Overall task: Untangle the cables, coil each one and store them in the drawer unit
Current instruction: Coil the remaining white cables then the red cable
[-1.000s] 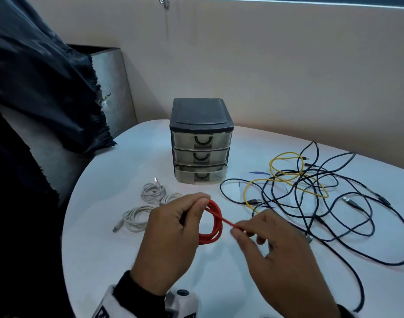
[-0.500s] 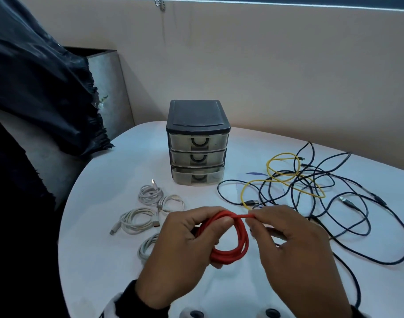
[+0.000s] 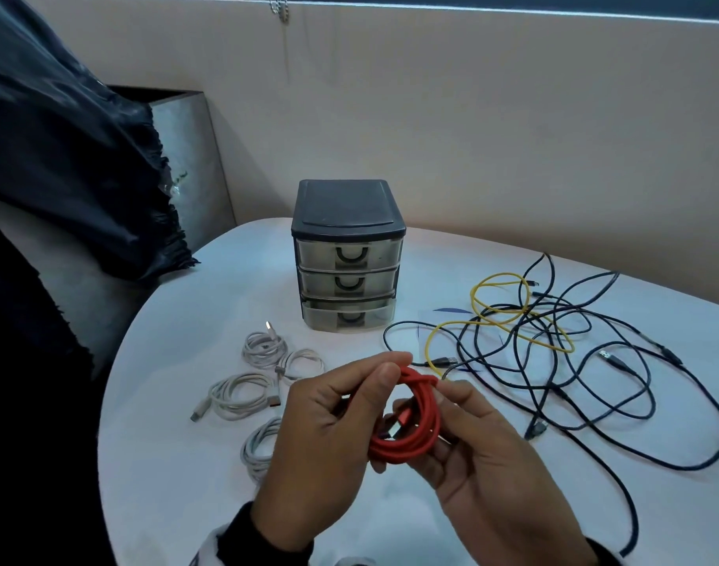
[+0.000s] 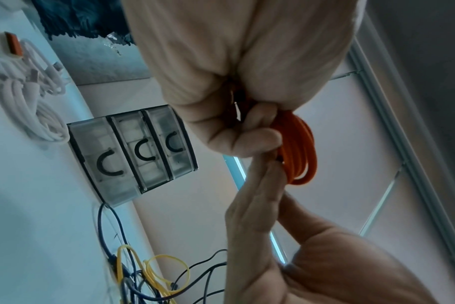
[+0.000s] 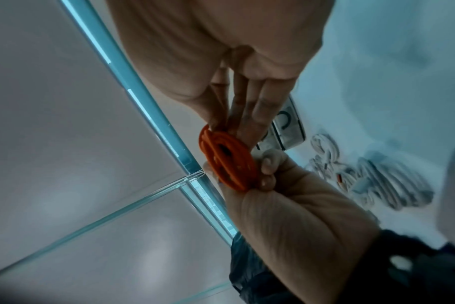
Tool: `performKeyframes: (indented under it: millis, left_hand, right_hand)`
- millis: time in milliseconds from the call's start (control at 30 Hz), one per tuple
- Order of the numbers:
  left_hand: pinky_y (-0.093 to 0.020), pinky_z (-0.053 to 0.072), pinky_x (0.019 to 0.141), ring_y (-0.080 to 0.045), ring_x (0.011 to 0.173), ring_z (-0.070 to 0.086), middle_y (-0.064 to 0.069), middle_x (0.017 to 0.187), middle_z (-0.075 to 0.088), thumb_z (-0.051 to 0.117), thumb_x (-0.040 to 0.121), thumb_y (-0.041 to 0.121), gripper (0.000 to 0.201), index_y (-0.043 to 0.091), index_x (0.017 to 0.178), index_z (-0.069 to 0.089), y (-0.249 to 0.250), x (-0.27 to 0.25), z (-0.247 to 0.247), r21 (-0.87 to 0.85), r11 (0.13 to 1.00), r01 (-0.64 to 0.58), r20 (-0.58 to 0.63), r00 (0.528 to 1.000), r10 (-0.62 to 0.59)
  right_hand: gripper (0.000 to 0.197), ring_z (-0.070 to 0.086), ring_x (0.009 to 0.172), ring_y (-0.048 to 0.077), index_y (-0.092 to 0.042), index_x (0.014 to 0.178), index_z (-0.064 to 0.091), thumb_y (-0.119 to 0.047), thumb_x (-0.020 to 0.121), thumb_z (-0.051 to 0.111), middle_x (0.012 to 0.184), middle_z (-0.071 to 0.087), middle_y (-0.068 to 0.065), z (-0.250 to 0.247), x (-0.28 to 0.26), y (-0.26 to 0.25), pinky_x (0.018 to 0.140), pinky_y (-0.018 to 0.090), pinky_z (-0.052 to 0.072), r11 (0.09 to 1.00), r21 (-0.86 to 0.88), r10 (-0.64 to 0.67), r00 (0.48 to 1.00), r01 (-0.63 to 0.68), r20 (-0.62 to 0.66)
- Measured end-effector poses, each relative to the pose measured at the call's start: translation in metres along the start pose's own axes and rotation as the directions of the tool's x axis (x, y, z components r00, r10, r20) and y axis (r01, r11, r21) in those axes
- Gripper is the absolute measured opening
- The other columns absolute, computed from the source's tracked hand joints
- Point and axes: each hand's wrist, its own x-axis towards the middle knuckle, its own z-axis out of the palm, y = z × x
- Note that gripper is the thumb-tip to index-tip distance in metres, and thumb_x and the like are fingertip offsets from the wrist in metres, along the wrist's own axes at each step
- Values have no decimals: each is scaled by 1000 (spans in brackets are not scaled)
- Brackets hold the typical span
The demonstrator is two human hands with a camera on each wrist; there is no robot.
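Your left hand point(image 3: 321, 435) and right hand point(image 3: 484, 463) both pinch coiled red cable point(image 3: 415, 435), held in front of drawer unit point(image 3: 347, 255); tangled black cables point(image 3: 595, 361) right of it.

The light is soft and dim, with a cool bluish cast on my wrist views. My hands throw a faint shadow on the white table point(image 3: 186, 402) in front of the drawer unit point(image 3: 347, 255). Above the drawer unit a bright strip runs along the top of the wall. The table's rim bows in the wide lens. In my wrist views, my left hand point(image 4: 221, 61) and right hand point(image 5: 208, 41) are soft and pale up close.
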Motion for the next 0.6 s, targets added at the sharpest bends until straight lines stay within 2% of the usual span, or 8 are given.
performKeyframes:
  millis: [33, 133, 200, 300, 333, 400, 500, 600]
  left_hand:
    - [-20, 40, 39, -14, 38, 45, 7, 53, 60, 60, 80, 30, 26, 21, 98, 78, 0, -1, 1, 3, 1000, 7, 23, 1000, -7]
    - [-18, 40, 42, -15, 36, 46, 2, 50, 58, 59, 82, 31, 27, 26, 103, 75, -3, -1, 4, 22, 999, 23, 71, 997, -24]
    - [-19, 40, 43, -15, 37, 48, 6, 49, 57, 59, 82, 33, 29, 28, 106, 74, -5, -1, 4, 57, 998, 5, 38, 999, -7]
    - [-22, 45, 45, -12, 41, 51, 12, 57, 64, 61, 83, 35, 23, 34, 100, 75, -8, 0, 2, 152, 985, -87, -68, 993, 98]
    - [-23, 48, 48, -10, 45, 55, 13, 64, 68, 63, 86, 36, 17, 38, 97, 75, -10, 0, 2, 205, 969, -140, -101, 982, 163]
    - [-25, 53, 57, -4, 61, 63, 15, 78, 72, 66, 91, 37, 11, 44, 94, 74, -15, 1, 2, 326, 919, -224, -133, 951, 279]
    - [-29, 56, 66, -7, 78, 69, 19, 84, 73, 63, 87, 33, 16, 40, 96, 75, -19, 3, 4, 418, 873, -251, -158, 926, 342]
    - [-37, 58, 65, -7, 73, 69, 15, 86, 74, 67, 88, 32, 14, 37, 96, 76, -18, 3, 5, 342, 914, -219, -186, 937, 294]
  right_hand:
    - [39, 69, 54, 24, -3, 77, 68, -22, 50, 89, 68, 69, 20, 0, 1, -1, 45, 26, 55, 1000, -1, -18, 1000, 18, -7]
    - [15, 66, 49, 23, -1, 79, 60, -9, 66, 64, 61, 67, 17, -4, 2, -6, 42, 24, 53, 996, -4, -91, 996, 91, -13]
    - [19, 67, 50, 25, -1, 78, 61, -11, 64, 69, 63, 67, 19, -6, 2, -7, 44, 27, 54, 1000, 9, -20, 999, 20, 46]
    - [53, 68, 60, 25, -6, 73, 71, -26, 31, 97, 72, 67, 19, -10, 5, 0, 56, 34, 58, 997, -25, 79, 988, -76, 135]
    - [60, 67, 61, 25, -8, 74, 73, -27, 23, 98, 73, 66, 19, -11, 6, 2, 58, 35, 58, 997, -16, 81, 986, -80, 148]
    - [67, 66, 61, 24, -7, 78, 74, -30, 20, 97, 74, 64, 19, -10, 6, 5, 58, 37, 58, 998, 11, 56, 982, -59, 178]
    - [77, 65, 63, 23, -5, 95, 69, -34, 29, 97, 72, 65, 18, -8, 6, 8, 62, 34, 57, 990, -102, -83, 981, 102, 173]
    - [72, 66, 67, 23, -22, 100, 72, -45, 37, 97, 75, 69, 16, -4, 3, 11, 67, 30, 56, 930, -256, -213, 955, 263, 208]
